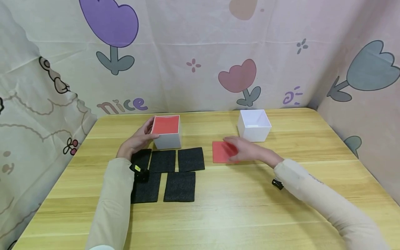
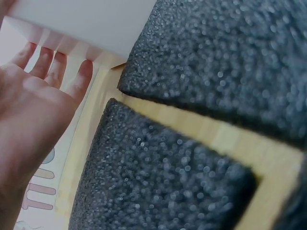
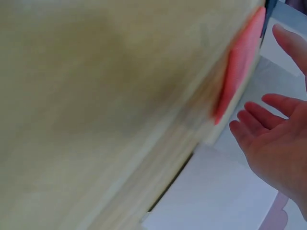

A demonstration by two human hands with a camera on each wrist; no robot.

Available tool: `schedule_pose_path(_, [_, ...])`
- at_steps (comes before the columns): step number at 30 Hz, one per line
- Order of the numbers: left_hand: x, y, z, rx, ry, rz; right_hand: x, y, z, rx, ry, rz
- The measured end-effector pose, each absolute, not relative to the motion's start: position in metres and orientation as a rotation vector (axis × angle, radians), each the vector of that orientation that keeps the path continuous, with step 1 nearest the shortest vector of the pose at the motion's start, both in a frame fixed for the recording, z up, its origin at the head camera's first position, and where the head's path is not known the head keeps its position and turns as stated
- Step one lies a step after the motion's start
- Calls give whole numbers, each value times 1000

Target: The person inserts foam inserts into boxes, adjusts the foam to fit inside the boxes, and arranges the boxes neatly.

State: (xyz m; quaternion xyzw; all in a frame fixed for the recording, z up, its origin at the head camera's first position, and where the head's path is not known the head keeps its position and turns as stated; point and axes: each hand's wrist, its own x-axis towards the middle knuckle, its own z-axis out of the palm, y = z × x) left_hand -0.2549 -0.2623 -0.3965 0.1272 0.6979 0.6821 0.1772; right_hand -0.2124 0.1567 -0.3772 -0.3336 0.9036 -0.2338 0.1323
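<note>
At the left, a white box (image 1: 168, 141) holds a red foam sheet (image 1: 166, 125) level with its rim. My left hand (image 1: 137, 139) grips this box by its left side, thumb at the front corner and fingers along the side toward the back. In the left wrist view, the fingers (image 2: 57, 72) meet the box's white wall. My right hand (image 1: 245, 149) hovers over a red foam square (image 1: 219, 152) on the table and covers part of it. In the right wrist view, its loosely bent fingers (image 3: 256, 120) stand apart from the red square (image 3: 240, 62).
A second white box (image 1: 254, 133) stands open-topped at the back right, just behind the right hand. Several black foam squares (image 1: 179, 186) lie in two rows in front of the left box. A printed cloth (image 1: 193, 86) hangs along the table's back edge.
</note>
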Motion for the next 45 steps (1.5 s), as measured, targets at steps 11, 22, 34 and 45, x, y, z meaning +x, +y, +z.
schedule_pose_path(11, [-255, -263, -397, 355, 1970, 1945, -211, 165, -391, -881, 2609, -660])
schedule_pose_path(22, [-254, -261, -396, 348, 1973, 1949, -210, 166, -390, -978, 2708, -470])
schedule_pose_path(34, [-255, -262, -396, 350, 1994, 1939, -209, 163, -379, -982, 2726, -536])
schedule_pose_path(45, [-255, -261, -398, 358, 1999, 1941, -219, 140, -367, -1024, 2737, -638])
